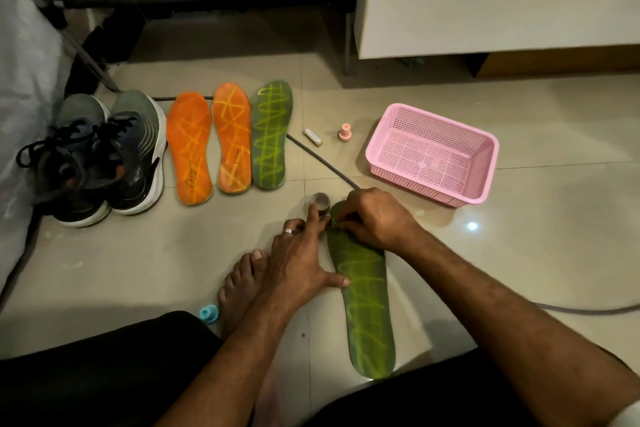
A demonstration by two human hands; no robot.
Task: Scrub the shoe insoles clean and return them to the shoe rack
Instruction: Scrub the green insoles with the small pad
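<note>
Four insoles lie on the tiled floor (519,270). Three sit in a row beside a pair of dark running shoes (104,156): an orange insole (189,147) nearest the shoes, a second orange insole (232,137) touching it, and a green insole (272,133) just to the right of that one. All three are scribbled over with pale zigzag lines. Small dark lettering runs along the heel of each orange one; on the first I can make out something like "FIR", the rest too small to read.

The fourth, a green insole with yellow-green zigzags (367,305), lies closer to the person, toe end pointing away. The left hand (301,260), a ring on one finger, lies spread with straight fingers (313,218) beside the insole's left edge, thumb pressing on the insole and fingertips reaching a small round container (320,202) by the toe. The right hand (372,218) is over the toe end, its fingers curled together and pinched on something small against the insole; what it is I cannot tell.

A bare foot (242,291) rests under the left wrist, with a small blue cap-like piece (209,313) just beside it. Farther off are a battery (313,138), a pink cap-like piece (344,132) and a pink perforated basket (485,163), and a grey cable (322,159) crosses the floor. Dark shelving stands behind the shoes.
</note>
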